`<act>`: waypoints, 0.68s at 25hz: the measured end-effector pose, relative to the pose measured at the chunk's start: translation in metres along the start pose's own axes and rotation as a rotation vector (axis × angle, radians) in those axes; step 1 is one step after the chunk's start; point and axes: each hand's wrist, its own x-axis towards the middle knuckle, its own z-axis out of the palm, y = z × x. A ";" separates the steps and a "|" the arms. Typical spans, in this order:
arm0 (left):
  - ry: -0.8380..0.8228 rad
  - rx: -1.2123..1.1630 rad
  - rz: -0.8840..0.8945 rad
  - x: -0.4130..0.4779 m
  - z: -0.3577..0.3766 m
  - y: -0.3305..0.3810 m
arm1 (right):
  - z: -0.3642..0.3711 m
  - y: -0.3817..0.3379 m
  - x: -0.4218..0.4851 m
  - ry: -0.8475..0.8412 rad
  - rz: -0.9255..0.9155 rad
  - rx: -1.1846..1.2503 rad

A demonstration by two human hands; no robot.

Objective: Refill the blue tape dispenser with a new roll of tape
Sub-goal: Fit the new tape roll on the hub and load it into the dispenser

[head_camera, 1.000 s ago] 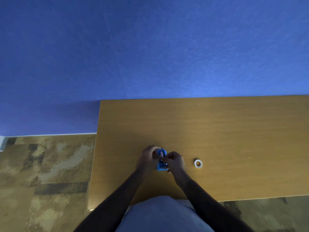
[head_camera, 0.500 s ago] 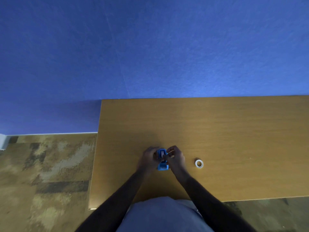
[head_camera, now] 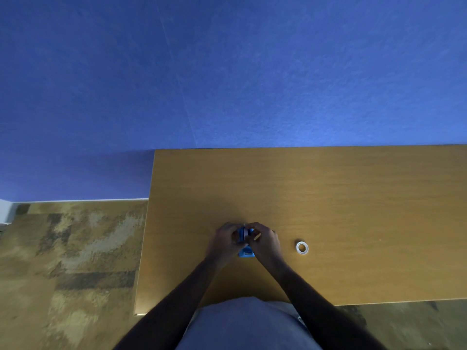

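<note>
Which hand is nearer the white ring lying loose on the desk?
Right. The right hand is just left of the white ring, not touching; the left hand sits farther, beyond the blue dispenser.

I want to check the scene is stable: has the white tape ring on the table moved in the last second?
No. The tape ring lies flat at the same spot on the table, right of both hands, untouched.

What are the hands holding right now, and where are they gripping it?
Both hands hold the blue tape dispenser: the left hand on its left side, the right hand on its right, fingers meeting over the top. The white ring lies untouched.
</note>
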 end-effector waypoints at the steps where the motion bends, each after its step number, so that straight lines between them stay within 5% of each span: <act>1: -0.006 -0.004 0.004 0.000 0.000 0.000 | 0.000 0.001 0.000 0.004 -0.008 -0.003; 9: 0.009 -0.011 0.008 -0.004 0.003 -0.001 | -0.006 0.004 0.007 0.011 -0.096 -0.085; 17: -0.006 0.001 0.029 -0.007 0.001 -0.001 | -0.019 0.003 0.005 -0.075 -0.451 -0.582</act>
